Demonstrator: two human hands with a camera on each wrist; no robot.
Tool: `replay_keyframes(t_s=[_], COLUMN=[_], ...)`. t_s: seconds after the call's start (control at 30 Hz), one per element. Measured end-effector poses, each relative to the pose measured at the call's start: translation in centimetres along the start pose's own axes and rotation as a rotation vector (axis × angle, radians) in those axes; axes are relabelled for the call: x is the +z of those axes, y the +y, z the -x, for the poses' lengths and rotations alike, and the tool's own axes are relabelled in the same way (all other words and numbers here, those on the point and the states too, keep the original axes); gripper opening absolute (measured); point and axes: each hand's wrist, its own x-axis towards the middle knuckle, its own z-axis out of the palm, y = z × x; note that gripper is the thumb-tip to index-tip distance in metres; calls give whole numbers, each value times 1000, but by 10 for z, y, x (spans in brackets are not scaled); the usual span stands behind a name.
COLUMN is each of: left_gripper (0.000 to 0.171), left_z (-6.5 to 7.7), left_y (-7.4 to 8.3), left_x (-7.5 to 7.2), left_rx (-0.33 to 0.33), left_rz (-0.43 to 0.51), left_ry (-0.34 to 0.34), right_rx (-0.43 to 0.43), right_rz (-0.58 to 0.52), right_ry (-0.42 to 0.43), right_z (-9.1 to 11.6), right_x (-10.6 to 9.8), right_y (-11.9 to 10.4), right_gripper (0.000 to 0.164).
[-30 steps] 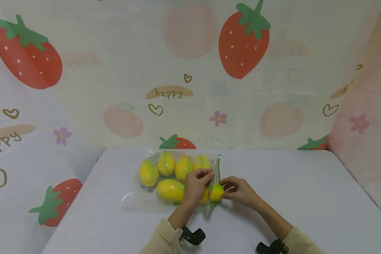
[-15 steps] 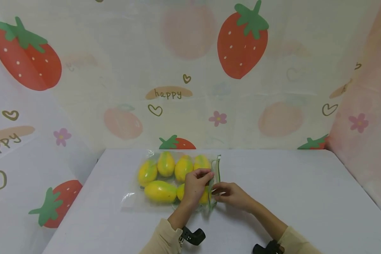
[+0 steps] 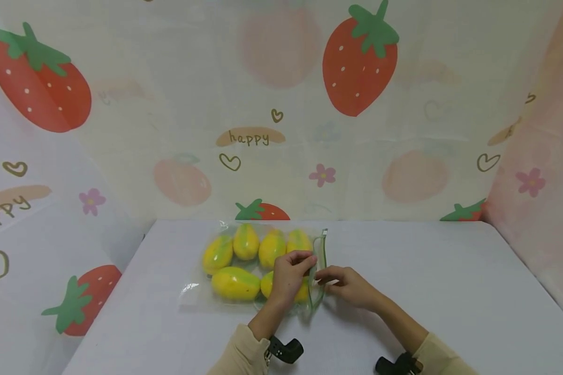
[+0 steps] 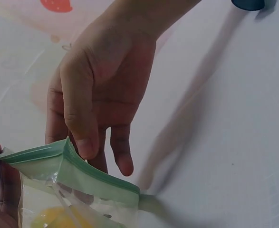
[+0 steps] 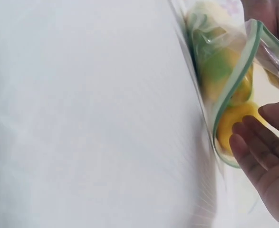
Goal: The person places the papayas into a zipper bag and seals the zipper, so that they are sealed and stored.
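A clear zip bag (image 3: 192,294) with a green zip edge (image 5: 239,73) lies on its side, holding several yellow-green mangoes (image 3: 236,284). My left hand (image 3: 287,276) pinches the upper edge of the bag's mouth between thumb and fingertips, keeping the mouth spread. My right hand (image 3: 352,286) is at the mouth from the right, its fingers loosely bent and thumb apart. In the right wrist view its fingertips (image 5: 241,130) overlap the yellow mango (image 5: 227,126) just inside the opening. Part of the front row of mangoes is hidden behind my left hand.
The bag rests on a white-covered table (image 3: 450,291). Behind it hangs a backdrop (image 3: 192,104) printed with strawberries, hearts and flowers. Black wrist cameras (image 3: 286,349) sit on both wrists, by the beige sleeves (image 3: 241,351).
The mango that stuck out of the mouth has gone inside, and the front-left mango has slid left. My right hand moved left to the opening, then slightly back. My left hand kept its hold.
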Motion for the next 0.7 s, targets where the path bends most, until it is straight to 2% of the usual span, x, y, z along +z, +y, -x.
replay_keyframes(t_s=[0.13, 0.23, 0.47, 0.7], left_gripper=[27, 28, 26, 26], left_z=[-7, -9, -8, -10], left_y=[-13, -16, -16, -17], left_x=[0, 0, 0, 0], left_rx=[0, 8, 15, -17], left_rz=[3, -7, -30, -38], left_ry=[7, 9, 9, 1], right_rx=[6, 20, 64, 132], right_rz=[5, 26, 45, -15], right_ry=[32, 69, 146, 209], right_z=[0, 0, -2, -5], right_x=[-5, -8, -15, -24], right_y=[1, 1, 0, 2], right_gripper=[30, 29, 31, 33])
